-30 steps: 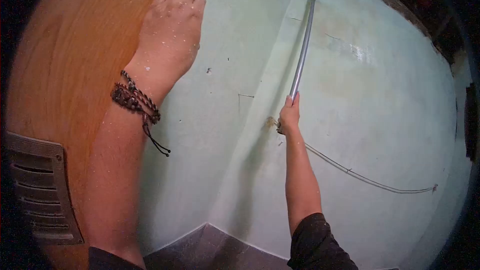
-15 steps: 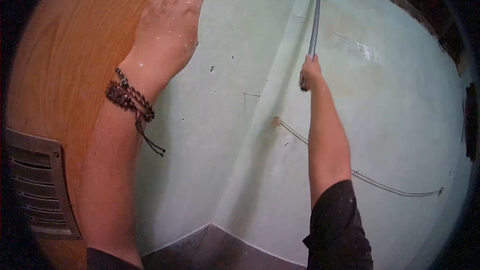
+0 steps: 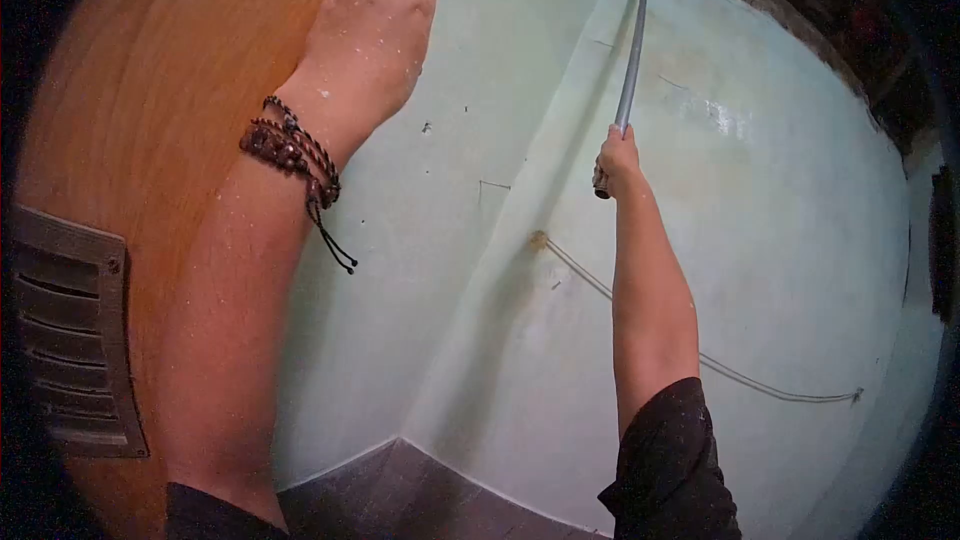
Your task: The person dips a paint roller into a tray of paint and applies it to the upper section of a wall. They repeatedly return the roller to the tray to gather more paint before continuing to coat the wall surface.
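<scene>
My right hand [image 3: 618, 155] is closed around the lower end of a paint roller's long grey pole [image 3: 631, 70]. The pole rises to the top of the pale green wall, where its thin bent frame meets the corner; the roller head is hard to make out. At the upper left, my left hand [image 3: 378, 35] is closed at the upper edge of a wooden panel [image 3: 190, 70], its fingertips partly cut off by the frame. White specks dot this hand, and a dark braided bracelet [image 3: 290, 152] circles the wrist.
A slotted dark vent [image 3: 72, 335] is set in the wooden panel at left. Double cord [image 3: 760, 385] sags across the right-hand wall [image 3: 800, 240] from a fixing near the corner. Dark floor [image 3: 400, 490] shows below, and a rough dark edge [image 3: 800, 30] runs along the wall top.
The view has shifted slightly, so the left hand appears farther right and the right hand a little lower. Both hands keep their holds, and the pole's tip stays by the top corner.
</scene>
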